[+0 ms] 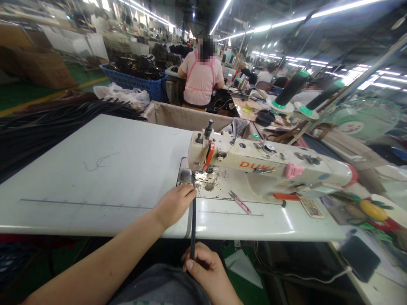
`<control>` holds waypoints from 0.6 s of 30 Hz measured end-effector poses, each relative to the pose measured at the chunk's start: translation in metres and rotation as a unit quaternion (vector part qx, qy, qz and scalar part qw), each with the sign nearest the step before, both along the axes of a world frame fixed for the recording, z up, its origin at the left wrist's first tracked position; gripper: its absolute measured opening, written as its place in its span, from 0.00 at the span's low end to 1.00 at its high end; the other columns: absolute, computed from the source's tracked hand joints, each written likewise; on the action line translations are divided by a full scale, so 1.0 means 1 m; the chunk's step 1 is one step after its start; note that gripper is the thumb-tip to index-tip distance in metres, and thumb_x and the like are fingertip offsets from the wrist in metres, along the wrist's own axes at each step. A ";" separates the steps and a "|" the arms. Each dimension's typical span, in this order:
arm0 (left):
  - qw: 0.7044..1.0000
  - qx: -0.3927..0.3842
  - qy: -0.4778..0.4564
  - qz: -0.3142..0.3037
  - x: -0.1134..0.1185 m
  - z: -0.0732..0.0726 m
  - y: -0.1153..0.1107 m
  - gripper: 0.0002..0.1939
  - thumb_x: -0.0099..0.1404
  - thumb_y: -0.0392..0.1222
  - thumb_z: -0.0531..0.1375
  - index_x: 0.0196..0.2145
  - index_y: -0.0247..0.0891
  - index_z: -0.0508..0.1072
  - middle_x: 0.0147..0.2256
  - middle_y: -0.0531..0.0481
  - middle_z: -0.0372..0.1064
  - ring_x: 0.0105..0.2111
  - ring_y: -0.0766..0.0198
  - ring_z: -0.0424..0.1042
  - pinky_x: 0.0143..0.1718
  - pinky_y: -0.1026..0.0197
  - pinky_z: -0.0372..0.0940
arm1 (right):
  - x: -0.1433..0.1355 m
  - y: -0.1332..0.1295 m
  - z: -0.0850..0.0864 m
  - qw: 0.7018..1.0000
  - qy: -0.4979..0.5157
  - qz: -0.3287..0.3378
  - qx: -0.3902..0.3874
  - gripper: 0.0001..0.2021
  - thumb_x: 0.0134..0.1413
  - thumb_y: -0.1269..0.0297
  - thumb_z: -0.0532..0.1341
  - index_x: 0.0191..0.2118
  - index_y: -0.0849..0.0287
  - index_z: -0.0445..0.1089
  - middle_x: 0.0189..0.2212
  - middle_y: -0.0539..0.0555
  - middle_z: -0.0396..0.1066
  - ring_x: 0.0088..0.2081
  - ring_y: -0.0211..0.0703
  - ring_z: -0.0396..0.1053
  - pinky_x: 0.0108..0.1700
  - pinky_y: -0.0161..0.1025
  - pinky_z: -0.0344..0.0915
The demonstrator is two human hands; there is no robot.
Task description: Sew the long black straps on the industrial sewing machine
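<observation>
A narrow, flat black strap (193, 222) runs from beside the presser foot of an industrial sewing machine (263, 165), across the front of a smooth white worktable (127, 178) and over its edge, in a busy workshop. The strap looks matte and flexible, against a glossy tabletop printed with a thin ruler line. The machine's cream-painted metal arm carries orange lettering and a soft-looking pink block (294, 170); dark specks dot the bed around the polished metal plate by the needle. Pink-handled thread snips (241, 202) lie on the table to the right of the strap, blades slightly parted, while loose dark thread (101, 162) curls on the left side. The worker's left forearm reaches diagonally in from the lower left, the left hand (178, 202) palm down, its fingers together and extended to the strap just in front of the machine; whether the thumb pinches it cannot be told. Below the table edge, the right hand (205, 264) comes up from the lower right with fingers curled, gripping the strap between thumb and fingers. Long black strips (47, 131) lie heaped at left, and beyond the table a person in a pink top (203, 78) sits facing away near a blue plastic basket (135, 82).
</observation>
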State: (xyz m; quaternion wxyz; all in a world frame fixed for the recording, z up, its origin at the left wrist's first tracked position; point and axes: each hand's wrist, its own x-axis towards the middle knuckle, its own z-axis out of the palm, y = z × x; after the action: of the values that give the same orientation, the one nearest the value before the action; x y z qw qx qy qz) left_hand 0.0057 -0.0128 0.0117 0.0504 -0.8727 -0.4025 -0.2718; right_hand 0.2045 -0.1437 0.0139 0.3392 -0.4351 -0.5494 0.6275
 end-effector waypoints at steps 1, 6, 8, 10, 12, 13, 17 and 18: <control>1.000 -0.001 0.002 0.001 0.000 0.000 0.000 0.12 0.72 0.30 0.54 0.48 0.33 0.75 0.48 0.39 0.73 0.51 0.52 0.74 0.58 0.47 0.73 | 0.000 0.001 0.002 1.000 -0.007 -0.004 0.003 0.20 0.59 0.44 0.68 0.29 0.57 0.81 0.34 0.56 0.76 0.38 0.47 0.74 0.44 0.41 0.66; 1.000 -0.021 0.006 0.015 0.001 -0.005 0.000 0.12 0.73 0.30 0.53 0.49 0.33 0.74 0.51 0.37 0.72 0.54 0.51 0.73 0.59 0.46 0.71 | -0.006 0.006 0.016 0.998 -0.019 -0.050 -0.019 0.19 0.60 0.43 0.67 0.38 0.56 0.82 0.36 0.56 0.80 0.40 0.48 0.74 0.46 0.41 0.68; 1.000 -0.018 0.005 0.020 0.001 -0.007 0.001 0.12 0.74 0.31 0.53 0.50 0.33 0.73 0.52 0.37 0.72 0.54 0.52 0.73 0.60 0.47 0.71 | -0.008 0.006 0.018 0.996 0.009 -0.062 -0.059 0.21 0.60 0.41 0.67 0.41 0.56 0.81 0.33 0.55 0.81 0.36 0.45 0.75 0.41 0.39 0.68; 0.999 -0.016 0.006 0.026 0.000 -0.008 0.001 0.12 0.75 0.32 0.52 0.50 0.33 0.73 0.53 0.38 0.72 0.55 0.53 0.73 0.61 0.49 0.70 | -0.009 0.006 0.018 0.993 0.035 -0.070 -0.087 0.23 0.59 0.39 0.67 0.41 0.57 0.80 0.28 0.53 0.80 0.31 0.42 0.73 0.37 0.37 0.66; 0.999 -0.018 0.014 0.029 0.000 -0.008 0.001 0.12 0.75 0.33 0.52 0.51 0.33 0.72 0.52 0.39 0.72 0.55 0.53 0.73 0.61 0.50 0.70 | -0.010 0.005 0.018 0.992 0.036 -0.076 -0.094 0.23 0.58 0.39 0.67 0.38 0.58 0.79 0.26 0.52 0.80 0.29 0.40 0.72 0.36 0.35 0.65; 0.999 -0.018 0.021 0.029 0.000 -0.008 0.000 0.12 0.75 0.33 0.53 0.51 0.33 0.72 0.52 0.39 0.72 0.55 0.53 0.73 0.61 0.50 0.70 | -0.009 0.004 0.019 0.992 0.031 -0.078 -0.095 0.23 0.58 0.39 0.68 0.37 0.58 0.79 0.26 0.53 0.80 0.29 0.39 0.71 0.35 0.35 0.65; 0.999 -0.016 0.039 0.034 -0.001 -0.006 0.000 0.12 0.75 0.33 0.53 0.50 0.32 0.73 0.52 0.38 0.72 0.56 0.52 0.73 0.60 0.50 0.70 | -0.008 0.001 0.020 0.991 0.016 -0.079 -0.102 0.24 0.57 0.39 0.68 0.35 0.59 0.81 0.26 0.54 0.80 0.29 0.40 0.71 0.36 0.35 0.65; 0.999 -0.016 0.038 0.034 -0.001 -0.006 0.000 0.12 0.75 0.33 0.52 0.50 0.32 0.73 0.52 0.38 0.72 0.56 0.52 0.73 0.60 0.50 0.70 | -0.007 0.000 0.020 0.991 0.015 -0.080 -0.103 0.24 0.57 0.39 0.68 0.35 0.59 0.81 0.26 0.54 0.80 0.29 0.40 0.71 0.36 0.36 0.66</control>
State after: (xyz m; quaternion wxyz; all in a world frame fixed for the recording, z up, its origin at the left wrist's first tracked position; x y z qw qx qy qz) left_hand 0.0049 -0.0131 0.0056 0.0606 -0.8690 -0.4341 -0.2296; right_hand 0.1973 -0.1435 0.0336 0.3500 -0.5007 -0.4399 0.6582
